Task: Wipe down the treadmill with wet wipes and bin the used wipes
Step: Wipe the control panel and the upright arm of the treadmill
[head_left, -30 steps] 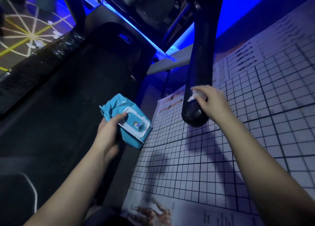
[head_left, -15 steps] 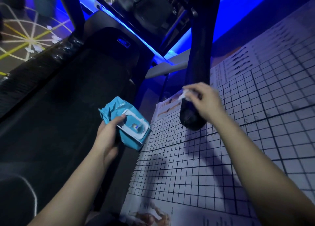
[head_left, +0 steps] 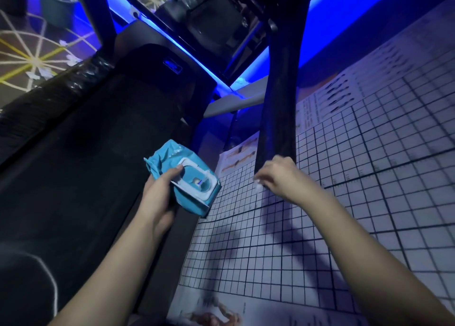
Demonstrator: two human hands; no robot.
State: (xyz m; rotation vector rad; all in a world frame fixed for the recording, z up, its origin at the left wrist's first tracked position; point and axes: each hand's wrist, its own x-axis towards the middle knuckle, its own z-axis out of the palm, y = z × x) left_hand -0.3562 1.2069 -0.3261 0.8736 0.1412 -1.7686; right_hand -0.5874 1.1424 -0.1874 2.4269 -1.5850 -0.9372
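A gym: a black treadmill [head_left: 86, 153] stands beside a gridded wall poster [head_left: 369, 202] of exercise figures, under blue strip lighting [head_left: 344, 5].

Teal wipes pack [head_left: 187, 178]; black-gridded white mat [head_left: 344, 202]

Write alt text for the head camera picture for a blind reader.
The right hand holds a white wipe against the end of a dark treadmill handrail; the left hand grips a blue wet wipe pack. Black treadmill belt at left, gridded poster at right.
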